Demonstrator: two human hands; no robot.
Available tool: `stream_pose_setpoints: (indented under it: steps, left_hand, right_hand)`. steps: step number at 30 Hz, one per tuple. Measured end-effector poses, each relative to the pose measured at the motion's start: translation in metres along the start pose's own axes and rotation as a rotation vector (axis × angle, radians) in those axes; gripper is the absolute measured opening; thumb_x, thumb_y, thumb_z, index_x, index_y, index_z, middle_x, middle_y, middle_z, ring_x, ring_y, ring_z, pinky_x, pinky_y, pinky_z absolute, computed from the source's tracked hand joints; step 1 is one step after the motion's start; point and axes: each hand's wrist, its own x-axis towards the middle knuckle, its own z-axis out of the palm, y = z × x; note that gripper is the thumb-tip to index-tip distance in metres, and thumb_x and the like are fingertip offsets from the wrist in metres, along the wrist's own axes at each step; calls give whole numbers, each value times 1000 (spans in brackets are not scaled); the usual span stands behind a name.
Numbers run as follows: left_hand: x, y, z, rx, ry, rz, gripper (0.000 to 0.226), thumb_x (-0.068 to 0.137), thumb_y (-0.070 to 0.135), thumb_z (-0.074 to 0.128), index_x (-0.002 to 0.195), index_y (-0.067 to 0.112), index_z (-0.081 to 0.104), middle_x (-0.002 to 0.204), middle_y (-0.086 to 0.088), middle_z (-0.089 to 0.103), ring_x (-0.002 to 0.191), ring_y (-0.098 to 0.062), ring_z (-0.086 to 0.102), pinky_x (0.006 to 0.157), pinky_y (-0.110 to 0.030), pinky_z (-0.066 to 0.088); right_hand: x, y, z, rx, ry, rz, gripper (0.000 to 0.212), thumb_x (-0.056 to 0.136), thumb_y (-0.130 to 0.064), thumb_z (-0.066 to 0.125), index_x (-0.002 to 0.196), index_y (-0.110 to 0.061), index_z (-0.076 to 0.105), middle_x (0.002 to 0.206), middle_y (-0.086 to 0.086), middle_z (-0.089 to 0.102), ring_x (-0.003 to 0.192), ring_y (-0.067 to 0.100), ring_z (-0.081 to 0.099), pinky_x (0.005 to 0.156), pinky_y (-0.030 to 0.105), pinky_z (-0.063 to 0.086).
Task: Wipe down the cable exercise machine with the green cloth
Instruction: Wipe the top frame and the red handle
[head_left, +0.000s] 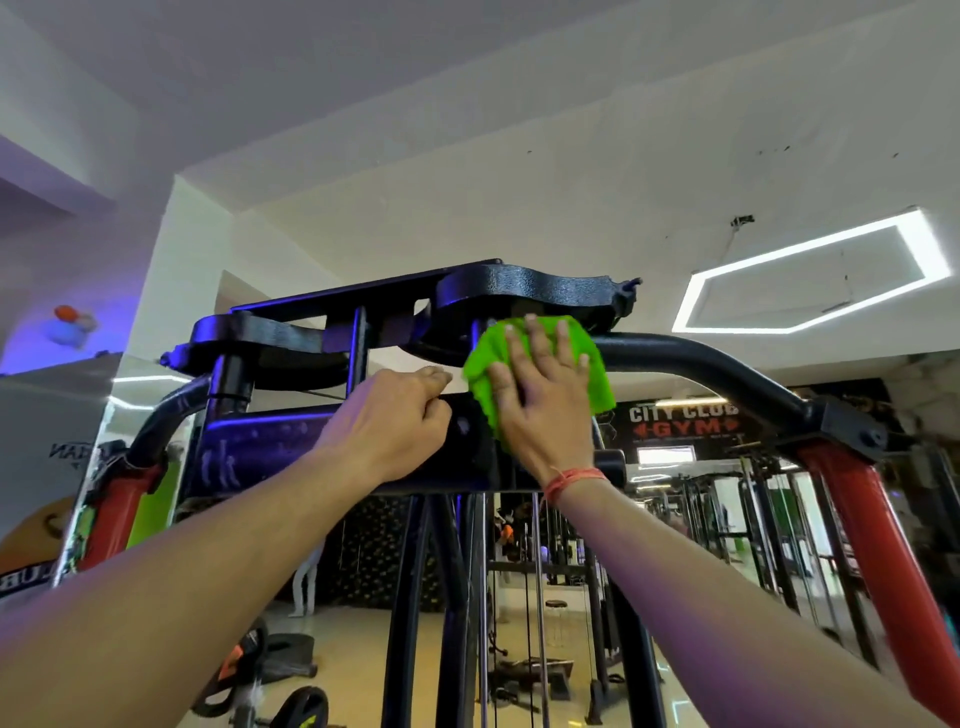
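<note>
A person reaches up with both arms to the top of a cable exercise machine (270, 431) in a gym. The right hand (545, 400), fingers spread and straight, presses a green cloth (597, 384) flat against the black top frame, where the curved black bar (701, 358) meets the pulley housing (524, 291). The cloth bunches out from under the palm on both sides and covers part of the bar. A red thread band (571, 480) circles the right wrist.

The left hand (389, 421), just beside the cloth but not touching it, has its fingers curled over the top edge of the machine's flat crosspiece; how firmly it grips is hard to tell from this angle. Red uprights (883, 545) join the black bar at either end. Below the crosspiece, steel guide rods (483, 597) and thin cables run down through the frame.

A hexagonal ceiling light (810, 275) glows at upper right. Behind the machine, a dark wall sign (680, 421) reads "CITY CLUB GYM". Weight plates (301, 706) lie on the floor at lower left.
</note>
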Motion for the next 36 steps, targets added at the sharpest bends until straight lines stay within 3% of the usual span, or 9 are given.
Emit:
stream_pose_setpoints:
  steps: [3,9,13,16,19,24,27,33,36]
  left_hand:
    - [-8,-11,-3,-6,-52,-8,58,88,40,39,140,25,58,148,8,54,136,-13,50,113,-29,41]
    - [-17,-25,-9,-41,-88,-36,54,94,43,42,141,22,57,148,5,54,137,-15,49,113,-32,41]
    - [-22,-32,-11,-56,-100,-23,49,99,42,43,142,22,57,149,4,52,140,-14,46,116,-33,38]
    - [-25,-40,-13,-93,-98,-25,42,103,44,40,123,24,70,138,4,63,128,-14,56,108,-35,45]
    - [-31,-51,-14,-110,-60,-42,48,103,51,31,100,25,71,108,4,73,97,-15,67,81,-34,52]
    - [-33,-71,-19,-49,-81,19,51,101,56,22,88,31,64,104,8,71,94,-14,65,82,-40,53]
    - [-34,-81,-19,-79,-59,44,46,105,48,28,99,31,70,112,9,71,102,-14,65,88,-39,53]
    - [-42,-103,-3,-120,-27,54,51,106,45,32,143,20,54,151,3,50,143,-9,38,119,-27,27]
    - [-44,-111,5,-139,-46,78,62,102,54,25,150,21,44,158,4,40,148,-7,28,123,-30,21]
  right_hand:
    - [2,-4,-2,-44,-112,-281,55,100,-61,39,150,-38,46,167,-11,24,157,17,6,126,47,3]
    - [20,-5,-12,-152,-219,-365,49,103,-56,36,145,-37,52,165,-13,28,157,18,11,125,46,11]
    - [18,5,-24,-235,-366,-646,49,105,-55,37,145,-32,54,160,-14,39,156,12,13,125,45,20]
    - [31,-4,-28,-337,-350,-544,53,104,-61,29,148,-38,47,164,-19,26,156,11,8,126,47,14]
    - [11,-20,-14,-316,-311,-480,52,104,-57,32,145,-33,52,162,-14,34,157,16,10,125,50,15]
    - [22,-20,-26,-424,-389,-585,54,102,-66,31,148,-42,46,162,-16,31,157,16,4,126,53,12]
    - [22,-26,-24,-483,-380,-498,58,99,-71,25,148,-46,43,169,-14,10,157,21,-7,125,57,9]
    - [-6,-31,-20,-558,-517,-676,51,106,-58,18,157,-50,20,167,-12,19,156,18,11,127,47,10]
    - [-13,-37,-16,-501,-387,-475,50,106,-56,23,155,-48,28,166,-12,26,157,18,10,124,49,20]
